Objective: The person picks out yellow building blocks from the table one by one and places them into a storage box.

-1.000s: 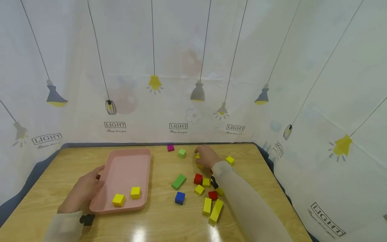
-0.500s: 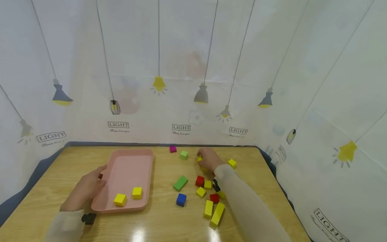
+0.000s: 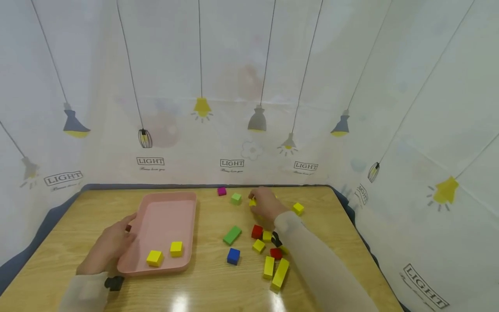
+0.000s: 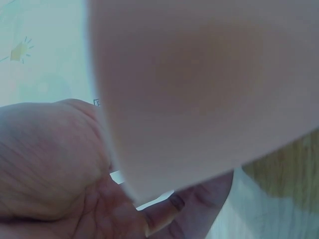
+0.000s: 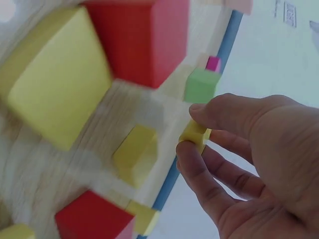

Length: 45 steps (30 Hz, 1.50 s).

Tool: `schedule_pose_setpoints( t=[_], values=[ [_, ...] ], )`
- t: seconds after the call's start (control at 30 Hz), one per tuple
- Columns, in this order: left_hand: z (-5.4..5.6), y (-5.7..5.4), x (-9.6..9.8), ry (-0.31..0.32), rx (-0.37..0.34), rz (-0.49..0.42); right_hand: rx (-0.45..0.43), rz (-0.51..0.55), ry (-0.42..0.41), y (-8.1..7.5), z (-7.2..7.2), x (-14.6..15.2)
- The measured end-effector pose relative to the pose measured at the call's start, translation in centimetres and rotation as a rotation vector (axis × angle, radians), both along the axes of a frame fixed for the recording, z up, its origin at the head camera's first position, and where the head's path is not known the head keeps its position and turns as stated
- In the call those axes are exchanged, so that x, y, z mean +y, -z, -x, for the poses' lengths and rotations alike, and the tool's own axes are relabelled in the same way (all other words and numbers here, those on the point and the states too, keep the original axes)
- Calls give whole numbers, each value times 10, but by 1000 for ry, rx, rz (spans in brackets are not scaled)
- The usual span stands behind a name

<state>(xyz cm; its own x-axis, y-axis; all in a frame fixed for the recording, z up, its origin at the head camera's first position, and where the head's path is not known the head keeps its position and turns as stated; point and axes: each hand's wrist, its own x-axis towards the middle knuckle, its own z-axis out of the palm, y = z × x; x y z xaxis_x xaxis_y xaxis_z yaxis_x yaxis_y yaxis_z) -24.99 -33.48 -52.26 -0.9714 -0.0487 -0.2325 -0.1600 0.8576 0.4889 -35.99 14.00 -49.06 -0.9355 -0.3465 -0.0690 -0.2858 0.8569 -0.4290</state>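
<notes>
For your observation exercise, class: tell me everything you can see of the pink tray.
The pink tray is plain, oblong and shallow, with rounded corners and a low raised rim; it looks like smooth plastic. It appears to lie flat on the left part of the wooden table, its long sides running away from the person. Two yellow blocks rest inside, towards the near end. The left hand touches its left rim; whether it grips is unclear.
</notes>
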Motion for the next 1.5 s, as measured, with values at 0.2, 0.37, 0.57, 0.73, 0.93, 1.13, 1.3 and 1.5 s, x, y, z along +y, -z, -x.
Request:
schedule_pose_setpoints(
  t=[0.2,0.37,0.57,0.73,0.93,1.13,1.3,1.5],
  values=[
    [-9,-16,8,35,12,22,60,-21,-58,-5,-6,-26],
    [-11,-17,10,48,24,28,88,-45,-127,-15,-19,-51],
    [-11,-19,11,38,5,17,128,-60,-221,-23,-32,-84],
    [-12,-21,13,28,2,15,148,-58,-298,-28,-41,-111],
    [-13,-22,14,26,2,12,178,-85,-353,-28,-55,-138],
    [-14,-22,15,28,3,12,147,-96,-356,-26,-65,-160],
    [-14,-22,15,25,-5,10,109,-100,-366,-24,-72,-174],
    [-13,-22,13,32,2,0,49,-89,-368,-19,-76,-183]
  ],
)
